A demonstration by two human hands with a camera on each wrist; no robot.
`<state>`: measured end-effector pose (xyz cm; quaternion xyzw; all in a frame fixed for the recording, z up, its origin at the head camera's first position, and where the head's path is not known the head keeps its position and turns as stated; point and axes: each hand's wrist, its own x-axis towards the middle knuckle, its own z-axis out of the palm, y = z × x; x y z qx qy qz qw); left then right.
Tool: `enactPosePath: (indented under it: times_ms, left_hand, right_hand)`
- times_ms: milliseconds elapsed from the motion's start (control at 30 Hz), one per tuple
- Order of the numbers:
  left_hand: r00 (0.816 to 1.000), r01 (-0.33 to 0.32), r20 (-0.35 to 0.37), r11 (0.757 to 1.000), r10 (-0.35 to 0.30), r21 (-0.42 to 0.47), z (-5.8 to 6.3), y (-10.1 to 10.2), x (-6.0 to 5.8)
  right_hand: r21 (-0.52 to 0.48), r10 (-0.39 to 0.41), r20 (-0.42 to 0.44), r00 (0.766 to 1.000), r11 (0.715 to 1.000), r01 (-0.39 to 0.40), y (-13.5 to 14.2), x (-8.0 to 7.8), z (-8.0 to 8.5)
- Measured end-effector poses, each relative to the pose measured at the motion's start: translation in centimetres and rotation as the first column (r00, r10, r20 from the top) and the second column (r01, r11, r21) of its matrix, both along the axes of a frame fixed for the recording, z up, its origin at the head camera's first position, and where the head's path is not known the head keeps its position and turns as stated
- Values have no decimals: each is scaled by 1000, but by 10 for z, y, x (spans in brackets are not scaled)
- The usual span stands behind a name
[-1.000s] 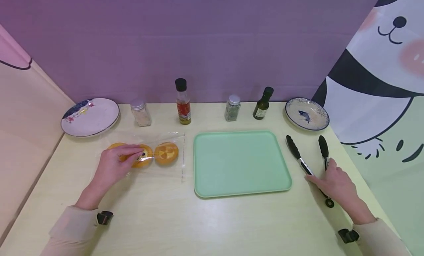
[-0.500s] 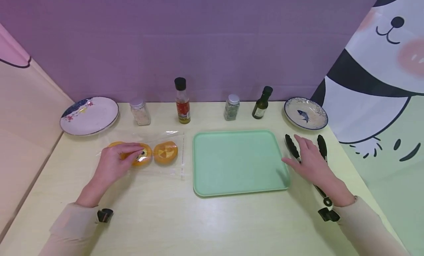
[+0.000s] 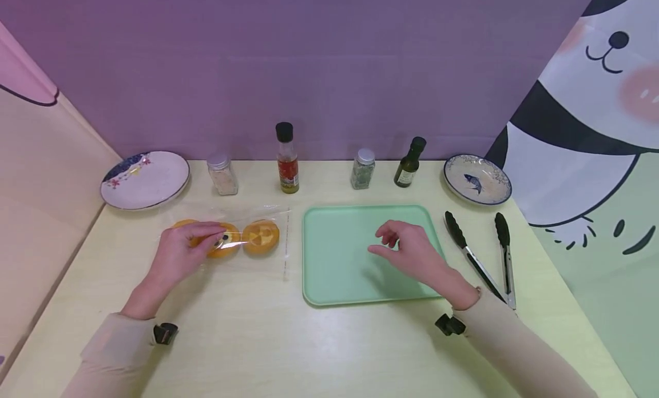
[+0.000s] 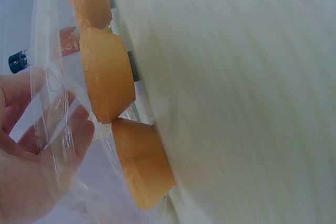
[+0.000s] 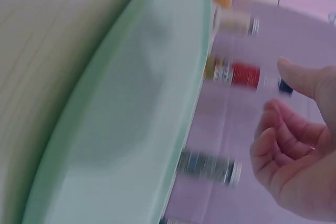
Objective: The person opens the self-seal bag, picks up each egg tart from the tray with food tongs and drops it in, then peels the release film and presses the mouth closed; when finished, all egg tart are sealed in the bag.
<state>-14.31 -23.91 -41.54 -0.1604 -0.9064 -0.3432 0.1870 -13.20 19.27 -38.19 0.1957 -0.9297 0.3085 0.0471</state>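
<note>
At the left of the table, my left hand pinches the upper film of a clear plastic bag. Inside the bag lies a row of small golden cakes; the hand partly covers those on the left. In the left wrist view the cakes have sloping sides, and the bag's film crosses between fingers and thumb. My right hand is held above the pale green tray, fingers loosely bent and holding nothing. To its right, black-tipped tongs lie spread on the table.
Along the back stand a floral plate, a jar of pale contents, a red-labelled bottle, a jar of green flakes, a small dark bottle and a fish-patterned dish. Behind them hangs a purple backdrop.
My right hand has let go of the tongs and moved left over the green tray; the tongs stay where they were. My left hand keeps its pinch on the bag, almost in place.
</note>
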Motion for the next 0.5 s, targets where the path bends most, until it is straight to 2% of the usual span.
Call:
enactPosePath:
  times_ms: [100, 233, 500]
  left_hand:
    - [1000, -2, 5, 1000, 2, 2, 1, 0, -1]
    - [1000, -14, 14, 1000, 14, 5, 2, -1, -1]
    - [1000, -10, 6, 1000, 10, 11, 1, -2, -1]
  right_hand:
    - [-60, 76, 56, 996, 996, -72, -26, 4, 0]
    - [-124, 166, 129, 978, 981, -150, -57, 9, -4]
    - [-145, 203, 278, 939, 975, -168, -103, 15, -12]
